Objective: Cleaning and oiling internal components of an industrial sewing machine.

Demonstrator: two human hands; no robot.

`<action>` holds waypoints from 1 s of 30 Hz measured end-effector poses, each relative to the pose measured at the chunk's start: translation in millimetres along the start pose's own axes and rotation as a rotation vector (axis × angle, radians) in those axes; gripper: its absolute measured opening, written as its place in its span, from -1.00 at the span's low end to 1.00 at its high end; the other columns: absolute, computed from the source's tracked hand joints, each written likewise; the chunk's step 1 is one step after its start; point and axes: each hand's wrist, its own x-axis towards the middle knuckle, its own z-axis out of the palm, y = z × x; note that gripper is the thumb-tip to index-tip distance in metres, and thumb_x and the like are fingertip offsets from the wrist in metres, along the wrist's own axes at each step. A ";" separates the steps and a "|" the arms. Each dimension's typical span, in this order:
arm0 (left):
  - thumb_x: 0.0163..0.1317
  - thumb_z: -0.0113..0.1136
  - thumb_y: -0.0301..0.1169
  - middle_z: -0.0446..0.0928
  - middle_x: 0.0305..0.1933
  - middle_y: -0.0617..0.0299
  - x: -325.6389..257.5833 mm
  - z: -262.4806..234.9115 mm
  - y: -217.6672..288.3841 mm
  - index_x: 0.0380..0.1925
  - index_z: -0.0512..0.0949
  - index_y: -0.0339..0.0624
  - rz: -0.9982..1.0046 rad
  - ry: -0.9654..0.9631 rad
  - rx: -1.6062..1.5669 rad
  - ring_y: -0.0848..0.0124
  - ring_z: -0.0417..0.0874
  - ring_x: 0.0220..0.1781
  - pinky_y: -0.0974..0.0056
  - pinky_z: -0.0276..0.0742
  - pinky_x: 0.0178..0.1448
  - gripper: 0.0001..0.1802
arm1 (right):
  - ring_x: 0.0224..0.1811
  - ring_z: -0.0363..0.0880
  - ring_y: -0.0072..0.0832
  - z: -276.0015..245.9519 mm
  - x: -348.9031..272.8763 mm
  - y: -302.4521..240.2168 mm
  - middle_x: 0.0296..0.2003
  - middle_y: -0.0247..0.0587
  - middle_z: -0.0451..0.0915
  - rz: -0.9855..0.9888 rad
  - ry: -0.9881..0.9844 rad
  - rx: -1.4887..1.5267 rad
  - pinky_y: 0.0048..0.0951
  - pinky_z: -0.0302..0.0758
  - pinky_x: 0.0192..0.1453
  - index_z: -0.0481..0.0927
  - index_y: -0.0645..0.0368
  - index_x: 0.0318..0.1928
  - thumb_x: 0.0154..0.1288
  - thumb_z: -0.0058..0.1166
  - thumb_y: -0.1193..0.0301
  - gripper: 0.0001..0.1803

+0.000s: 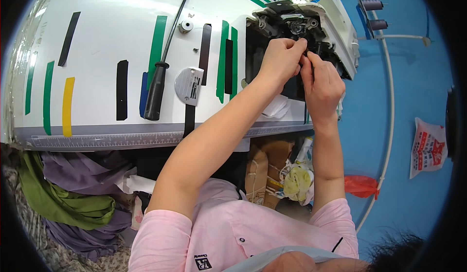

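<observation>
A white sewing machine (340,33) is tipped back at the table's right end, its dark inner workings (265,24) exposed. Both hands meet in front of these metal parts. My left hand (283,60) is closed, thumb and forefinger pinched together. Beside it my right hand (323,84) is closed in a pinch too, fingertips nearly touching the left ones. Whatever sits between the fingers is too small and covered to name. On the table lie a long screwdriver (155,92) with a black handle, a metal needle plate (187,87), a bobbin case (186,26) and a small screw (195,50).
Strips of green, black, blue and yellow tape (68,106) mark the white table (107,9). A ruler strip (112,139) runs along its front edge. Purple and green cloth (73,189) hangs below at left. Thread spools (373,4) stand beyond the machine. A white cloth (276,107) lies beneath my wrists.
</observation>
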 end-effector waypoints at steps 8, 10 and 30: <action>0.38 0.10 -0.20 0.41 -0.65 0.36 6.2 -4.9 -3.3 -0.50 0.55 -0.22 -0.020 0.017 -0.042 0.62 0.26 -0.71 0.46 0.07 -0.63 -0.65 | -0.52 0.54 -0.32 4.0 12.4 2.6 -0.51 -0.22 0.55 0.021 -0.054 0.011 -0.36 0.47 -0.45 0.60 0.21 -0.21 0.19 0.22 0.55 -0.85; 0.37 0.11 -0.19 0.43 -0.63 0.34 -4.9 0.4 -2.6 -0.50 0.55 -0.22 -0.069 -0.032 -0.068 0.61 0.25 -0.72 0.46 0.04 -0.65 -0.64 | -0.52 0.57 -0.28 -14.2 16.3 0.9 -0.50 -0.19 0.58 0.323 -0.099 0.227 -0.35 0.49 -0.43 0.60 0.20 -0.26 0.19 0.21 0.55 -0.90; 0.34 -0.01 -0.29 0.52 -0.55 0.25 -31.0 -27.5 13.5 -0.32 0.53 -0.30 -0.118 0.121 0.232 0.42 0.66 -0.55 0.38 0.39 -0.54 -0.73 | -0.38 0.57 -0.34 -58.8 -23.0 -17.2 -0.29 -0.21 0.63 0.110 -0.223 0.316 -0.40 0.51 -0.35 0.62 0.20 -0.05 0.00 0.32 0.61 -0.59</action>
